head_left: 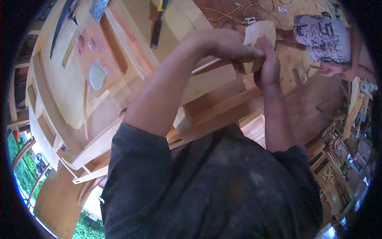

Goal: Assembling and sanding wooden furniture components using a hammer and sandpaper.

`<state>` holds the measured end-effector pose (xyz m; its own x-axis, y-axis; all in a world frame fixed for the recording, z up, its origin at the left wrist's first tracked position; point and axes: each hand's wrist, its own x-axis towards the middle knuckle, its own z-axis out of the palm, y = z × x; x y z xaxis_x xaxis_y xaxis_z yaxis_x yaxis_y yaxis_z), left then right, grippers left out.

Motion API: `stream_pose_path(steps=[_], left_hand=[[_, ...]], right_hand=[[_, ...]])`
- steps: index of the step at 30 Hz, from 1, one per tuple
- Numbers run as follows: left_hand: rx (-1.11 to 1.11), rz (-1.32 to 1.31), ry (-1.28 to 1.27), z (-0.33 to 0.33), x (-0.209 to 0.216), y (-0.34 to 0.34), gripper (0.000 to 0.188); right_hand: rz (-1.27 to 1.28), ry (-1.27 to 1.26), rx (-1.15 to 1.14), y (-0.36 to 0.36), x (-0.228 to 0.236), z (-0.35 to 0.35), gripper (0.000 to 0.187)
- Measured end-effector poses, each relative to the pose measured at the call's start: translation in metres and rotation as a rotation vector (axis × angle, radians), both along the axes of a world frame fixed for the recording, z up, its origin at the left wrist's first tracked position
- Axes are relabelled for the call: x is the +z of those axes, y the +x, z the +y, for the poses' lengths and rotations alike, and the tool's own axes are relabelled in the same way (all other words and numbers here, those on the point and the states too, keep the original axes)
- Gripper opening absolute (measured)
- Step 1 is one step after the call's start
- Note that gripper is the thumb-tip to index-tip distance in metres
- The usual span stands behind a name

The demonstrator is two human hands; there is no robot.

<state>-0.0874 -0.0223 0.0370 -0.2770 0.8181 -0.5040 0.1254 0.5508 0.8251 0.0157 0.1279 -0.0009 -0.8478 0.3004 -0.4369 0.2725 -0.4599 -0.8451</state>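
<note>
Near the far end of the long wooden rail (225, 105), you are gripping a pale, sheet-like piece (260, 32) with both hands, neither nearer: left hand (232, 46) pressing from its left, right hand (270, 67) curling around its right, its long axis apparently pointing away from the rail.

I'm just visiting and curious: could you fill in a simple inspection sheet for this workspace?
Surface: pale wooden panel, stained pinkish in part.
Job's things: a pale piece; what it is, I cannot tell.
Clutter: a yellow-and-black tool, a yellow strip and a white oval thing to the left of the hands.
Grip: left hand and right hand together hold the pale piece.
Cables: thin cables loosely strewn on the floor beyond the hands.
Surroundings: another person in patterned shorts at right; greenery at lower left.
</note>
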Motion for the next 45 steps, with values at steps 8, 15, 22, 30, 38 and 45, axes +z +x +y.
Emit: stream_pose_path(steps=[8,15,22,30,38,45], left_hand=[[-0.028,-0.011,0.01,0.001,-0.001,0.002,0.054],[-0.124,-0.118,0.053,-0.004,0.005,0.002,0.049],[0.038,-0.04,0.061,0.006,0.01,0.006,0.045],[0.273,0.07,0.071,0.018,0.015,0.02,0.065],[0.15,-0.094,0.232,0.007,0.005,0.026,0.049],[0.227,0.07,0.201,-0.008,0.009,0.032,0.044]], right_hand=[[-0.073,0.043,0.005,0.003,0.01,-0.002,0.045],[0.004,0.141,-0.029,0.004,-0.008,0.002,0.049],[-0.074,0.035,0.018,0.012,0.007,0.002,0.044],[-0.036,0.024,-0.023,0.018,0.0,0.005,0.051],[-0.277,0.173,0.242,-0.005,0.003,0.07,0.046],[0.467,0.785,0.202,-0.115,0.131,-0.006,0.043]])
